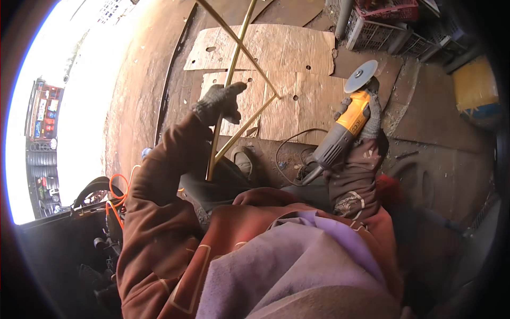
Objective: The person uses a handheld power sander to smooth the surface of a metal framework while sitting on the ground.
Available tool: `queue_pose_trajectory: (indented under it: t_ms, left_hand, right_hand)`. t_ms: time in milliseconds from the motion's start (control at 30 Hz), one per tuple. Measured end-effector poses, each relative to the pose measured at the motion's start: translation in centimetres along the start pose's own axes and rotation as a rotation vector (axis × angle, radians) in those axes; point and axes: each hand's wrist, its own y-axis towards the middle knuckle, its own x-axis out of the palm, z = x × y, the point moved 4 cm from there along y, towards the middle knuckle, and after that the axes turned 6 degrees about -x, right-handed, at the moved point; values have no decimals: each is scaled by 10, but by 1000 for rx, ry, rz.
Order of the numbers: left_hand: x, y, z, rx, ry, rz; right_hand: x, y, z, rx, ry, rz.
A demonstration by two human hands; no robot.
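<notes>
My gloved left hand [219, 102] is wrapped over a long brass-coloured metal bar [232, 69], with its forefinger pointing off to the right. This bar crosses other thin bars of the same colour, which meet in a corner at the right; whether all are joined I cannot tell. In my gloved right hand [374, 114] is a yellow and grey angle grinder [348, 125], held to the right of the bars. Its pale round disc [360, 76] points away from me, apart from the metal. Whether the disc spins cannot be seen.
Cardboard sheets [287, 48] with holes lie on the floor under the bars. The grinder's dark cord [277, 154] loops near my shoes [243, 162]. Plastic crates [372, 34] stand at the far right, a yellow container [475, 85] below them. An orange hose [121, 186] curls at the left.
</notes>
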Motion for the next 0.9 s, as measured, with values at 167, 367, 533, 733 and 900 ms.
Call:
queue_pose_trajectory:
  t_ms: [167, 367, 533, 733, 900]
  left_hand:
    - [9, -35, 61, 197, -293, -398]
    - [-10, -87, 99, 492, -302, -719]
    - [15, -133, 121, 547, -94, -570]
    - [-8, -158, 145, 518, -431, -700]
    - [-47, -150, 197, 859, 322, -160]
  right_hand:
    - [-14, 16, 17, 31, 40, -41]
    - [-14, 15, 19, 12, -29, 9]
    - [-18, 11, 11, -45, -21, -52]
    - [-11, 14, 26, 60, 53, -32]
    - [-43, 23, 41, 109, -135, -224]
